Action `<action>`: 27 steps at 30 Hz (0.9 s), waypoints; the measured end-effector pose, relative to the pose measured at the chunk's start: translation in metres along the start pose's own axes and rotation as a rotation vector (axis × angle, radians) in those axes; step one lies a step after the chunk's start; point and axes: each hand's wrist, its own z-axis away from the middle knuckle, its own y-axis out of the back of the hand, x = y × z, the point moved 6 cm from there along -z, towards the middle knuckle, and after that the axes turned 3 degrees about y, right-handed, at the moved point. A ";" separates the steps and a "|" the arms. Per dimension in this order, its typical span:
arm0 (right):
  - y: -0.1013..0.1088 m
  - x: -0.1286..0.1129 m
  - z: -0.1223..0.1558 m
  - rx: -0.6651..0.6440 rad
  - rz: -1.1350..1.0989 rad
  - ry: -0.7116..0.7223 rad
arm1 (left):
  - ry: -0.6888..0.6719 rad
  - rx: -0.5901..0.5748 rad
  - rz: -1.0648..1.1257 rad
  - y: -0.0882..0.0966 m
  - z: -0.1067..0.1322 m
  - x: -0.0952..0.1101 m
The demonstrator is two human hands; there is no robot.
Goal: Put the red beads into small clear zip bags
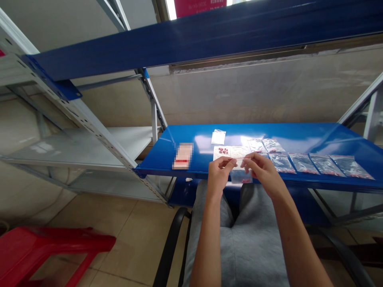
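Between my two hands hangs a small clear zip bag (241,177) with a few red pieces at its bottom, just in front of the shelf's edge. My left hand (220,169) pinches the bag's top edge at the left corner. At the right end of that edge, the fingers of my right hand (261,167) pinch it too. Behind the bag lies a white sheet (237,151), partly hidden by my hands. Small dark red pieces (223,150) sit in a cluster on its left part.
Several filled clear bags (303,163) lie along the right of the blue shelf (202,159). A stack of small bags (218,137) is behind the sheet, and a blurred pinkish item (183,156) is at left. A blue beam (191,44) crosses overhead. A red stool (56,243) stands lower left.
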 end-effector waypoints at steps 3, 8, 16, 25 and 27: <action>-0.003 0.002 0.000 -0.033 -0.004 -0.008 | -0.017 0.040 -0.028 0.001 0.000 0.003; -0.004 -0.001 -0.001 -0.012 0.048 0.058 | -0.013 0.041 -0.043 0.001 0.001 0.002; -0.001 -0.010 0.001 0.006 0.073 0.095 | -0.003 -0.034 -0.012 -0.003 0.001 -0.001; -0.002 0.001 -0.001 -0.062 0.070 0.049 | 0.011 -0.054 -0.013 -0.004 0.000 -0.002; -0.002 0.003 -0.001 -0.070 0.079 0.064 | -0.011 -0.052 -0.051 -0.003 0.000 -0.002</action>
